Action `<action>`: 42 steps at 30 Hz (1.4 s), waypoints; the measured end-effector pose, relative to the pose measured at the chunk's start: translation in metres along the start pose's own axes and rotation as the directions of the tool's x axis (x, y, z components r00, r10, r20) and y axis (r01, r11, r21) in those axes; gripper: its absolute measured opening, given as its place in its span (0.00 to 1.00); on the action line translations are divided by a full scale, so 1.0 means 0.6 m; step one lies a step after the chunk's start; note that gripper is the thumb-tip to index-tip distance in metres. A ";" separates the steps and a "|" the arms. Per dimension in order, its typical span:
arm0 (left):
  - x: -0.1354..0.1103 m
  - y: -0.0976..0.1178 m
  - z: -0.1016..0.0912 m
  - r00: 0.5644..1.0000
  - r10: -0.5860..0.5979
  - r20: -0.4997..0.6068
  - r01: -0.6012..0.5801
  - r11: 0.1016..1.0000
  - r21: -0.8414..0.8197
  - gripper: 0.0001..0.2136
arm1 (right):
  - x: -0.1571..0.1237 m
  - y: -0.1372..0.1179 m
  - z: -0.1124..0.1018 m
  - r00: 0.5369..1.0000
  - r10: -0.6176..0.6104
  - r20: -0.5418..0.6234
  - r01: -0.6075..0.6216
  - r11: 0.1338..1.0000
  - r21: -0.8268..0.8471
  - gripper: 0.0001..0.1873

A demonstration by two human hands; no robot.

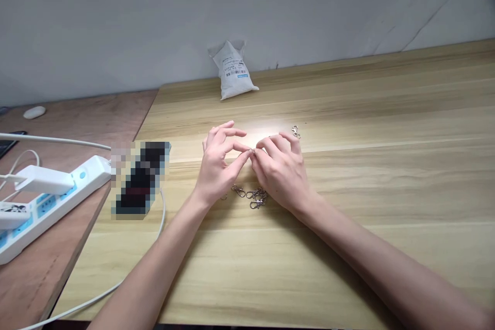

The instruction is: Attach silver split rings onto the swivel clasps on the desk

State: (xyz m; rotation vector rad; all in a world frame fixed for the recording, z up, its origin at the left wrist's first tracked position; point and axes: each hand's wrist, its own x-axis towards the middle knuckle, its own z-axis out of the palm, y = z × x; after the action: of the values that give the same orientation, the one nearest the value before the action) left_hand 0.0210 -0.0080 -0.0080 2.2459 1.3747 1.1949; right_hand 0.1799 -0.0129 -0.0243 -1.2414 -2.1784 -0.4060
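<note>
My left hand (218,167) and my right hand (280,171) meet above a light wooden table (348,247). Their fingertips pinch a tiny metal piece (252,152) between them, too small to make out in detail. Just below my hands lies a tangled heap of silver swivel lobster clasps (257,197). A single clasp (238,191) rests left of the heap, under my left palm. A small metal ring (223,197) sits close to my left wrist. Another clasp (296,132) lies beyond my right fingers.
A white sealed bag (233,71) leans on the wall at the table's far edge. To the left stand a pixelated blurred object (141,180) and a white power strip (54,201) with plugs, on a lower reddish wooden board (46,278). A white cable (116,283) runs along the table.
</note>
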 end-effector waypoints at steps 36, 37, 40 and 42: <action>0.006 -0.030 -0.008 0.957 0.242 0.161 -0.274 0.934 0.229 0.04 | 0.000 0.041 0.008 0.968 -0.195 0.160 0.183 0.980 0.082 0.13; 0.007 -0.031 -0.011 0.957 0.238 0.168 -0.271 0.938 0.214 0.04 | 0.001 0.042 0.006 0.966 -0.202 0.164 0.190 0.978 0.088 0.13; 0.010 -0.029 -0.017 0.969 0.199 0.146 -0.217 0.969 0.121 0.03 | 0.003 0.043 0.002 0.966 -0.203 0.162 0.186 0.976 0.110 0.13; 0.010 -0.025 -0.017 0.984 0.153 0.093 -0.157 0.987 0.027 0.02 | 0.003 0.040 0.002 0.974 -0.182 0.136 0.165 0.978 0.130 0.13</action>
State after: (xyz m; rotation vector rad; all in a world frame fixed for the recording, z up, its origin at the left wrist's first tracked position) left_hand 0.0051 0.0030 -0.0071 2.4380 1.2152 1.1075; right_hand 0.1993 0.0013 -0.0246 -1.0494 -2.4099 -0.2573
